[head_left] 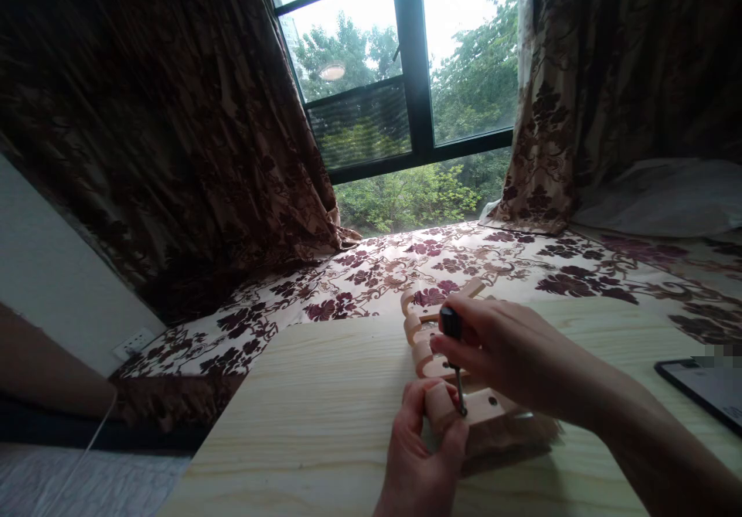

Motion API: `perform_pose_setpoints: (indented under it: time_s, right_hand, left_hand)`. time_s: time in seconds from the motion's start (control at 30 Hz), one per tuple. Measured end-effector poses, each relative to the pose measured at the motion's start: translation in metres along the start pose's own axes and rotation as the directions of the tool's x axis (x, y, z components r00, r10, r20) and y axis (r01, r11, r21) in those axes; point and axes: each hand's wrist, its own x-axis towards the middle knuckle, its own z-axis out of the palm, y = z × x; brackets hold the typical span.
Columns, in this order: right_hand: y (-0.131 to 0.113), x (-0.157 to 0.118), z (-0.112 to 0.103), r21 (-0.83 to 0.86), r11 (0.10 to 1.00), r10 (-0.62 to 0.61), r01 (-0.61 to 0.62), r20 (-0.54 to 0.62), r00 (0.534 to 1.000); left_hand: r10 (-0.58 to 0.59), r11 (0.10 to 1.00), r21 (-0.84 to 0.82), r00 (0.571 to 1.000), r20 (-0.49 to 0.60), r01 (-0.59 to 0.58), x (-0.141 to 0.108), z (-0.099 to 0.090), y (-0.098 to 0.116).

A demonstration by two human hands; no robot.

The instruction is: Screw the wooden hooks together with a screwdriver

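Note:
A screwdriver with a black handle (450, 324) is pinched in my right hand (492, 343), its shaft pointing down. The tip meets a dark screw in a pale wooden piece (484, 407) with a rounded end. My left hand (420, 447) grips that rounded end from the near left, thumb beside the screwdriver tip. Another dark screw shows a little to the right. Behind it, more wooden pieces with rounded ends (425, 355) stand in a row, partly hidden by my right hand.
The pale wooden table (301, 409) lies beneath the pieces. A dark-edged tablet or phone (704, 393) rests at its right. Beyond are a flowered cloth (371, 277), patterned curtains (232, 130) and a window. A wall socket (134, 343) is at the left.

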Motion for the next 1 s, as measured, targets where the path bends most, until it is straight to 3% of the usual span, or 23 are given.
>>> perform_pose_setpoints:
  time_s: [0.13,0.33,0.53,0.73,1.0]
  right_hand:
    - [-0.002,-0.002,0.001,0.078,0.994,-0.078,0.075,0.040,0.996]
    - [0.001,-0.001,-0.003,-0.023,1.000,-0.006,0.006,0.001,1.000]
    - [0.002,0.002,0.001,0.114,0.987,-0.118,0.115,0.020,0.993]
    - [0.004,0.003,0.003,0.039,0.997,-0.073,0.074,-0.019,0.997]
    - [0.012,0.000,-0.008,0.030,0.999,-0.018,0.016,0.062,0.998]
  left_hand:
    - [0.012,1.000,0.004,1.000,-0.009,-0.012,0.000,0.000,-0.001]
    - [0.005,1.000,-0.008,1.000,0.015,-0.004,0.000,-0.001,-0.002]
    - [0.022,1.000,0.002,1.000,0.010,-0.022,0.000,-0.002,-0.003]
    - [0.039,0.999,0.016,0.999,0.009,-0.040,-0.001,-0.001,-0.005]
    - [0.026,1.000,-0.004,1.000,-0.018,-0.026,-0.003,0.002,-0.004]
